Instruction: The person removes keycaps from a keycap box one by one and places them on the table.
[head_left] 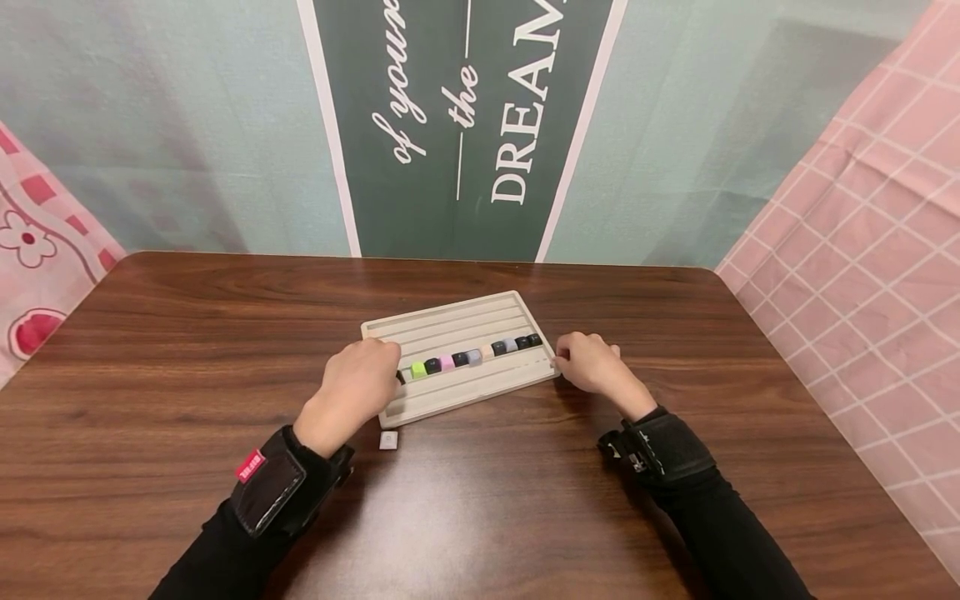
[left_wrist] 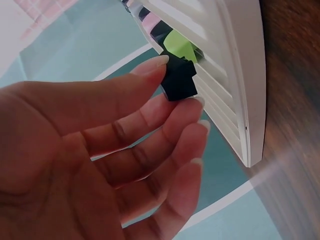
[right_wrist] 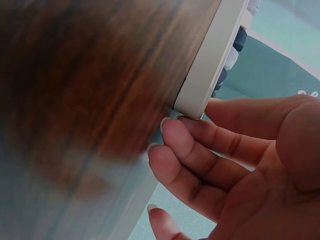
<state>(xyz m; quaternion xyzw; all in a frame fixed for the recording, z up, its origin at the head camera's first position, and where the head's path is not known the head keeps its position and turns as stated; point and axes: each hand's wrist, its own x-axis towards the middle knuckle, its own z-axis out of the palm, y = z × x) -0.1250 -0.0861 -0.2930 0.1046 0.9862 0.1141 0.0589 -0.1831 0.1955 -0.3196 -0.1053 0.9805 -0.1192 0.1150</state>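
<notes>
A cream ridged tray [head_left: 442,398] lies slightly turned on the table, with a row of keycaps in one of its grooves. Between thumb and fingers, my left hand [head_left: 358,379] pinches a black keycap [left_wrist: 179,77] at the row's left end, beside a lime-green keycap [head_left: 418,369]. Pink, grey, cream and more black keycaps run on to the right. My right hand [head_left: 592,362] grips the tray's right corner, thumb on one side and index finger on the other, as the right wrist view shows. A pale keycap [head_left: 388,440] lies on the table by the tray's near left corner.
The dark brown wooden table [head_left: 480,517] ends at a teal curtain [head_left: 675,125] with a lettered dark panel. Pink checked cloth [head_left: 885,217] hangs at the right, patterned pink cloth [head_left: 45,250] at the left. Both wrists wear black straps [head_left: 667,446].
</notes>
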